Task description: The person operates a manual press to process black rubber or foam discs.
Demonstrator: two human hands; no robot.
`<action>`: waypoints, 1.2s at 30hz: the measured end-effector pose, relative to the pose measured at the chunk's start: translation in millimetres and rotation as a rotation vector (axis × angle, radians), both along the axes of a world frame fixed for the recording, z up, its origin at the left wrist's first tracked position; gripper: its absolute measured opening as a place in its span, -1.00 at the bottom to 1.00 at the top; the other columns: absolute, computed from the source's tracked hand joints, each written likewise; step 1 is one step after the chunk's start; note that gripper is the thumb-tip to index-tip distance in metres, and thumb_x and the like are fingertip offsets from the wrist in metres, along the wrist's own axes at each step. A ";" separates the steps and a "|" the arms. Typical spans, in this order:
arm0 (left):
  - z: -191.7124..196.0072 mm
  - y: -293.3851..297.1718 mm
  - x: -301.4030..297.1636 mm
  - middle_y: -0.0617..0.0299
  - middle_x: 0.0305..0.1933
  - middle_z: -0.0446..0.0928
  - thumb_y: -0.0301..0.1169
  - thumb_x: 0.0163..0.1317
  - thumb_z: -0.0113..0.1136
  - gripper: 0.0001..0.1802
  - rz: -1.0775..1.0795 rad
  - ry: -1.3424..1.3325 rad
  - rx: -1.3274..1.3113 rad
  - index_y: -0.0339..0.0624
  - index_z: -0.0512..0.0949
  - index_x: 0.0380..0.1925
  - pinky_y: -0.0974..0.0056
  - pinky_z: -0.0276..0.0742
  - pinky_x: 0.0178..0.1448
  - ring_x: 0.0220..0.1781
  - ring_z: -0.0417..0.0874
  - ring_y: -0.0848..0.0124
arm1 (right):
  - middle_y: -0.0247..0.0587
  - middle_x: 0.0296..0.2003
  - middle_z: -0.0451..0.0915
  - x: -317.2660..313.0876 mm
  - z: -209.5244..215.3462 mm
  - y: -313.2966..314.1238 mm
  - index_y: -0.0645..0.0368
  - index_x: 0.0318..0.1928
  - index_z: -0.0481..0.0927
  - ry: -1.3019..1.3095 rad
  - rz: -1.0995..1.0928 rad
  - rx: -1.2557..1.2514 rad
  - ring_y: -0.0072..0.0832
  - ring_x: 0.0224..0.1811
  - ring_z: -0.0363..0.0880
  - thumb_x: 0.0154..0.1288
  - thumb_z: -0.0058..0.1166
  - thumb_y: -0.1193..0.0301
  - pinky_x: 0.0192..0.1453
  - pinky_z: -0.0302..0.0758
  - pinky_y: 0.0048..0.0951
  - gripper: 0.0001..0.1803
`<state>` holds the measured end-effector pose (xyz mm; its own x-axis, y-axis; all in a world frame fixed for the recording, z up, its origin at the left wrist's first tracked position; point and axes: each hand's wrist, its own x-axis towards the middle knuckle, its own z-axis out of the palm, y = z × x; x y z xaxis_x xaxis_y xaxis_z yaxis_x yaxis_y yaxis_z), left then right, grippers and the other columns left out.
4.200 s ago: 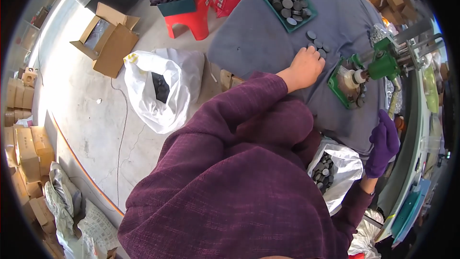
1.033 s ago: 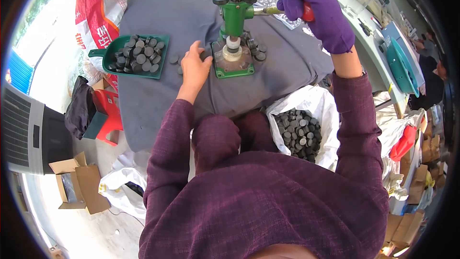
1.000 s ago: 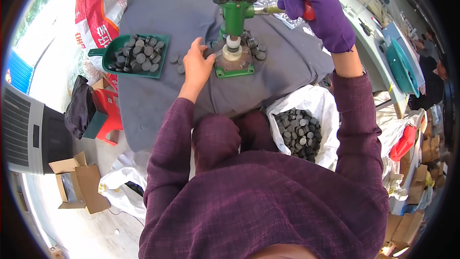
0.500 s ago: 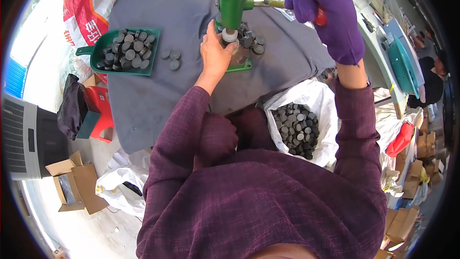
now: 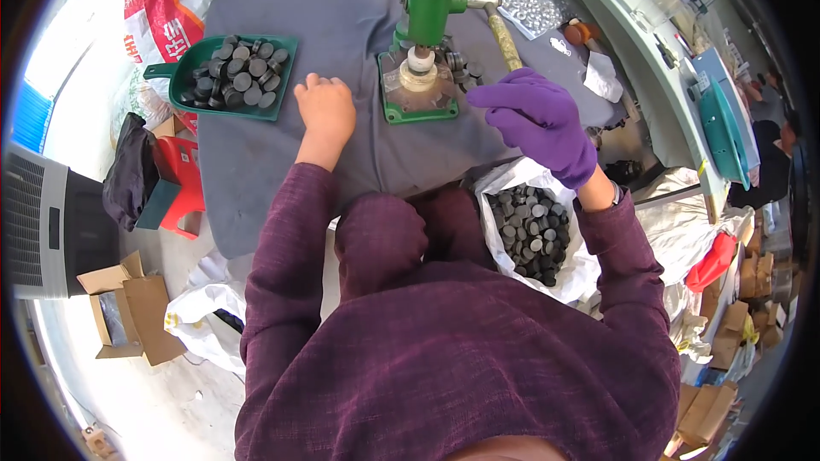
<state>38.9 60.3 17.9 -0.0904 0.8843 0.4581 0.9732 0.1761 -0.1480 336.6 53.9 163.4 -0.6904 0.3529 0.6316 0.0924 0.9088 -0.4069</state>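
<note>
A green hand press (image 5: 427, 13) stands on the grey cloth, its white tip (image 5: 419, 59) right above a cream-coloured round piece (image 5: 417, 78) on the base. My bare left hand (image 5: 327, 111) is left of the press, down at the cloth where small dark discs lay. Its fingers are curled, and whatever they hold is hidden under them. In a purple glove, my right hand (image 5: 542, 128) is at the lower end of the press lever (image 5: 504, 38). The lever's tip goes out of sight under the glove. Several dark discs (image 5: 461, 68) lie beside the press base.
Dark discs fill a green scoop (image 5: 286, 77) at the left and a white sack (image 5: 581, 269) by my knees. A bag of clear small parts (image 5: 530, 4) lies behind the lever. A red stool (image 5: 181, 183) and an open cardboard box (image 5: 137, 316) stand left of the table.
My left hand has left the press and gone left to the loose discs. My right hand has come down toward me, and the lever has swung down with it. The view has shifted slightly.
</note>
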 end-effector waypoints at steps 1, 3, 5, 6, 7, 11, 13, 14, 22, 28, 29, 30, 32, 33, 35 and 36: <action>-1.6 -1.3 3.4 0.16 -0.33 0.64 -0.40 0.02 0.15 -0.88 0.002 0.001 0.006 -0.16 0.61 -0.46 0.11 0.38 -0.02 -0.09 0.55 0.20 | -0.30 -0.42 0.67 1.3 1.5 -1.7 0.21 -0.11 0.70 -0.005 -0.031 -0.093 -0.44 -0.48 0.56 0.15 0.20 0.50 -0.24 0.46 -0.43 -0.75; -5.8 -2.6 8.1 0.15 -0.31 0.63 -0.48 0.02 0.13 -0.86 -0.163 -0.095 -0.013 -0.19 0.60 -0.39 0.11 0.47 -0.11 -0.10 0.55 0.15 | -0.33 -0.41 0.67 1.1 10.4 -7.3 0.21 -0.09 0.70 -0.006 -0.057 -0.180 -0.50 -0.49 0.55 0.19 0.19 0.49 -0.27 0.46 -0.48 -0.74; -8.4 -3.3 7.3 0.16 -0.30 0.61 -0.48 0.01 0.18 -0.86 -0.256 -0.167 0.056 -0.20 0.58 -0.38 0.15 0.49 -0.15 -0.11 0.55 0.11 | -0.42 -0.43 0.64 -2.6 34.0 -18.0 0.22 -0.04 0.68 0.070 -0.131 -0.684 -0.66 -0.53 0.48 0.29 0.12 0.45 -0.34 0.44 -0.60 -0.74; -5.7 -3.1 11.0 0.15 -0.30 0.61 -0.46 0.01 0.20 -0.88 -0.320 -0.229 0.165 -0.19 0.58 -0.40 0.13 0.49 -0.14 -0.13 0.55 0.12 | -0.42 -0.43 0.64 -2.7 42.4 -16.4 0.22 -0.04 0.68 0.076 -0.136 -0.676 -0.66 -0.53 0.48 0.29 0.12 0.45 -0.34 0.44 -0.60 -0.74; -1.7 -2.5 14.4 0.14 -0.29 0.61 -0.43 0.01 0.22 -0.88 -0.387 -0.290 0.273 -0.17 0.58 -0.42 0.12 0.48 -0.12 -0.15 0.55 0.12 | -0.45 -0.53 0.53 -3.7 50.9 -8.2 0.27 -0.01 0.65 0.116 -0.101 -0.616 -0.70 -0.57 0.42 0.37 0.01 0.40 -0.25 0.45 -0.58 -0.71; 4.0 -17.9 21.1 0.10 -0.26 0.60 -0.41 0.04 0.26 -0.87 -0.119 -0.240 0.123 -0.18 0.57 -0.39 0.06 0.46 -0.08 -0.16 0.55 0.10 | -0.51 -0.68 0.36 -12.8 79.5 10.0 0.36 0.04 0.59 0.209 -0.077 -0.510 -0.74 -0.61 0.32 0.48 -0.17 0.28 -0.15 0.46 -0.56 -0.59; -1.0 -21.3 19.5 0.08 -0.29 0.59 -0.40 0.05 0.29 -0.80 -0.145 -0.251 0.060 -0.20 0.54 -0.32 0.02 0.45 -0.05 -0.16 0.55 0.08 | -0.51 -0.69 0.34 -12.1 84.3 17.8 0.35 0.07 0.58 0.213 -0.035 -0.433 -0.74 -0.60 0.30 0.50 -0.19 0.27 -0.14 0.47 -0.55 -0.57; -3.1 -19.6 19.4 0.08 -0.29 0.59 -0.40 0.05 0.29 -0.80 -0.147 -0.250 0.061 -0.20 0.54 -0.32 0.02 0.45 -0.05 -0.16 0.55 0.08 | -0.51 -0.69 0.33 -10.9 87.7 18.9 0.36 0.07 0.58 0.203 -0.033 -0.438 -0.74 -0.61 0.30 0.50 -0.20 0.27 -0.14 0.47 -0.55 -0.57; 30.3 8.8 55.4 0.01 -0.12 0.64 -0.44 -0.08 0.44 -0.21 -0.349 -0.948 0.207 -0.31 0.34 0.22 0.07 0.50 0.05 -0.02 0.59 0.06 | -0.49 -0.69 0.35 -12.8 84.4 21.6 0.38 0.06 0.57 0.242 0.005 -0.455 -0.75 -0.61 0.30 0.48 -0.21 0.33 -0.16 0.46 -0.55 -0.59; 26.8 29.4 82.3 0.03 -0.13 0.64 -0.41 -0.07 0.45 -0.07 -0.341 -0.958 0.226 -0.26 0.17 0.32 0.04 0.47 0.08 0.00 0.58 0.06 | -0.36 -0.68 0.48 -17.7 97.5 4.1 0.38 -0.03 0.61 0.283 -0.132 -0.644 -0.63 -0.65 0.43 0.39 -0.07 0.34 -0.28 0.49 -0.57 -0.64; 25.7 31.1 85.2 0.03 -0.12 0.64 -0.39 -0.07 0.46 -0.04 -0.334 -0.934 0.258 -0.25 0.14 0.33 0.02 0.45 0.09 0.01 0.57 0.04 | -0.35 -0.68 0.48 -16.8 98.1 3.7 0.39 -0.03 0.61 0.277 -0.132 -0.630 -0.62 -0.64 0.43 0.39 -0.07 0.33 -0.27 0.49 -0.56 -0.63; 24.0 32.9 86.6 0.03 -0.12 0.64 -0.39 -0.07 0.46 -0.04 -0.332 -0.936 0.254 -0.25 0.14 0.33 0.02 0.45 0.09 0.01 0.57 0.04 | -0.35 -0.68 0.48 -16.8 98.2 3.8 0.39 -0.02 0.61 0.271 -0.130 -0.615 -0.62 -0.64 0.44 0.39 -0.08 0.33 -0.26 0.49 -0.56 -0.63; 19.9 35.5 87.6 0.01 -0.07 0.62 -0.36 -0.08 0.47 -0.02 -0.303 -0.947 0.255 -0.24 0.12 0.34 0.00 0.42 0.11 0.01 0.55 0.01 | -0.34 -0.68 0.49 -18.2 96.2 4.1 0.39 -0.03 0.61 0.285 -0.133 -0.636 -0.62 -0.64 0.44 0.39 -0.08 0.33 -0.26 0.49 -0.56 -0.62; 19.6 37.2 87.2 0.01 -0.07 0.62 -0.36 -0.08 0.47 -0.02 -0.299 -0.949 0.252 -0.24 0.12 0.34 0.00 0.42 0.11 0.01 0.55 0.01 | -0.34 -0.67 0.49 -19.2 95.0 4.4 0.39 -0.03 0.61 0.300 -0.135 -0.652 -0.61 -0.63 0.45 0.39 -0.09 0.33 -0.26 0.49 -0.56 -0.62; 18.3 40.1 84.7 -0.02 -0.06 0.64 -0.37 -0.09 0.49 0.00 -0.301 -1.011 0.218 -0.27 0.13 0.34 0.11 0.51 0.05 0.04 0.61 0.06 | -0.34 -0.67 0.50 -22.3 94.6 2.7 0.40 -0.03 0.61 0.295 -0.171 -0.642 -0.61 -0.63 0.45 0.40 -0.09 0.33 -0.27 0.49 -0.56 -0.62; 18.8 40.2 84.6 -0.02 -0.06 0.64 -0.37 -0.09 0.49 0.00 -0.296 -1.014 0.214 -0.27 0.13 0.34 0.11 0.51 0.05 0.04 0.61 0.06 | -0.34 -0.67 0.50 -23.2 93.8 1.6 0.40 -0.02 0.60 0.294 -0.210 -0.626 -0.61 -0.63 0.46 0.40 -0.09 0.32 -0.27 0.49 -0.55 -0.62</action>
